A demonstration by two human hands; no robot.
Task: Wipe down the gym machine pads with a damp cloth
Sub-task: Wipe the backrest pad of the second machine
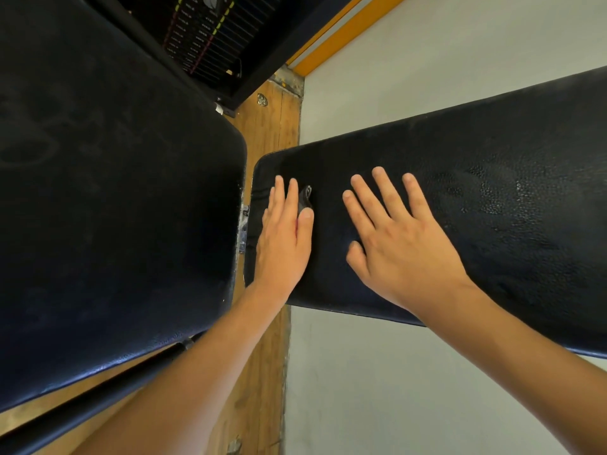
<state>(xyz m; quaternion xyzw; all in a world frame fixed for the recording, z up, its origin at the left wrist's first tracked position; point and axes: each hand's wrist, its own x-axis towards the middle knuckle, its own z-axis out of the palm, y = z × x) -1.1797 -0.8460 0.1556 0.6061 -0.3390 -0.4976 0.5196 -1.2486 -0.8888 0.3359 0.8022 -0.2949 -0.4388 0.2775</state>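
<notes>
1. My left hand point(284, 238) lies flat on the long pad point(492, 208), near its left end. The fingers are straight and close together, and they hold nothing.
2. My right hand point(400, 244) lies flat on the same pad, just right of the left one. Its fingers are spread wide, and it also holds nothing.
3. A small dark grey piece point(306, 196) stands up from the pad and touches my left fingers on their right side. I cannot tell if it is cloth or torn cover.
4. The long pad is black and grainy, with shiny spots on its right part.
5. The big pad point(115, 192), also black, fills the left side. In the narrow gap between the two pads a metal bracket point(243, 224) shows.
6. At the far side a black frame point(262, 70) holds a weight stack point(213, 34), its plates one upon another.
7. Below the pads I see a wooden floor point(266, 126) and a pale grey surface point(427, 77).
</notes>
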